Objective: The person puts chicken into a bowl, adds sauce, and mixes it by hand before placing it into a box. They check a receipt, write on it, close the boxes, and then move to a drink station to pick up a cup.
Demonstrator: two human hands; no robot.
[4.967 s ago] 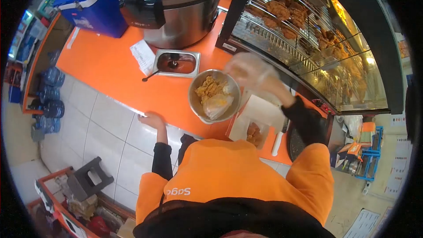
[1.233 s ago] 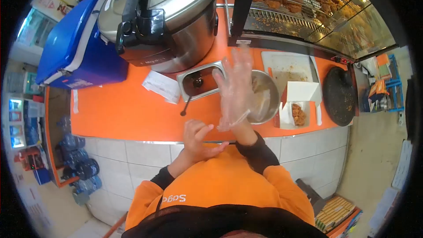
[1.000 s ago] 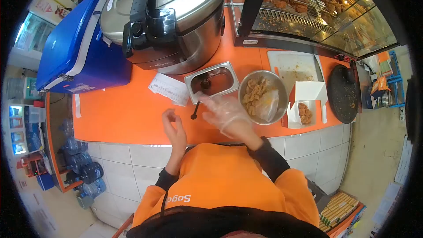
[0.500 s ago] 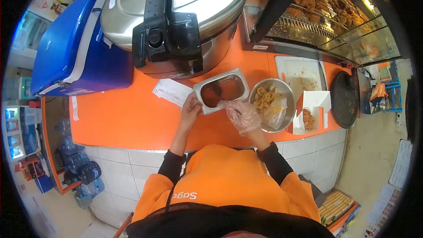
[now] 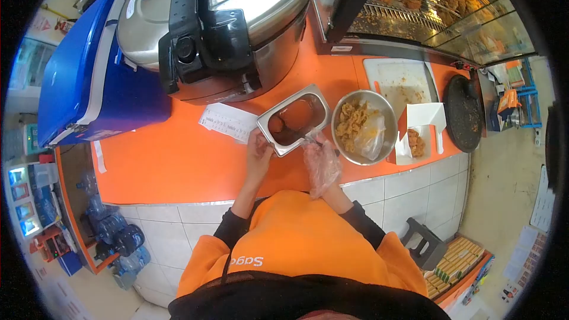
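A rectangular steel container (image 5: 323,102) holds dark red-brown sauce (image 5: 301,114) and sits at a slant on the orange counter. My bare left hand (image 5: 258,153) has its fingers closed on the near-left corner of this container. In a clear plastic glove, my right hand (image 5: 322,165) is at the container's near-right edge, closed around the thin dark handle of what looks like a spoon (image 5: 280,123), its bowl end in the sauce. Just right of the glove stands a round steel bowl (image 5: 386,109) with fried, crispy pieces (image 5: 354,124) and a crumpled clear plastic bag (image 5: 371,136).
An open white-and-red box (image 5: 424,117) with fried pieces stands right of the bowl, near a white cutting board (image 5: 403,80) and black round tray (image 5: 462,112). A printed slip (image 5: 228,120), large rice cooker (image 5: 237,77), blue cooler (image 5: 106,77) and glass food display (image 5: 438,6) surround the work area.
My right hand has drawn back from the bowl's rim toward the container's near edge, its wrist turned more upright. The container sits more slanted, my left hand still on it. The view has shifted slightly.
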